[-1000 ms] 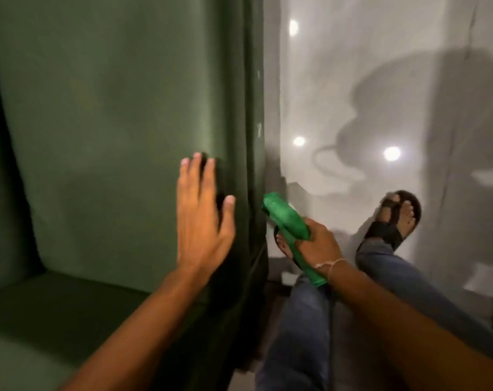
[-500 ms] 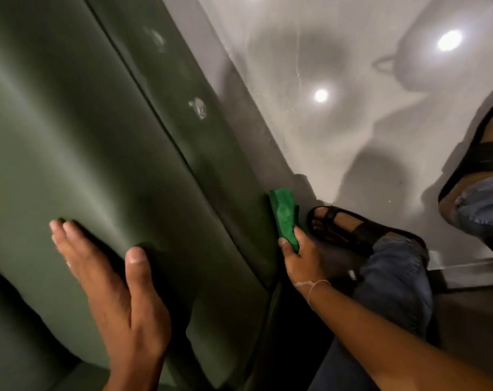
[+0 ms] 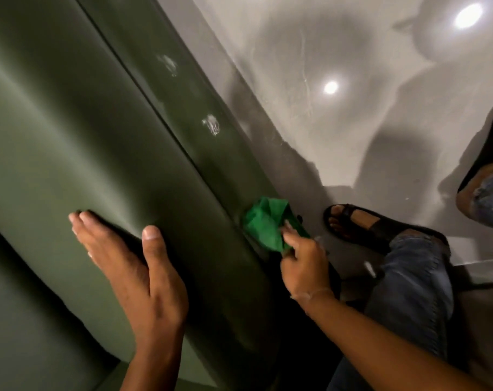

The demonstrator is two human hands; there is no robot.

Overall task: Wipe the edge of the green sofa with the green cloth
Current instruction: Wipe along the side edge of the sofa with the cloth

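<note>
Right hand (image 3: 304, 266) presses green cloth (image 3: 263, 224) against sofa edge (image 3: 211, 153).

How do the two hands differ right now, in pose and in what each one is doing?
The left hand lies open and flat, fingers together, pressed on the broad face of the green sofa; the right hand is curled shut around the green cloth. The left hand holds nothing; the right holds the cloth against the sofa's narrow edge, near the floor. Both are bare and work on the same sofa.
</note>
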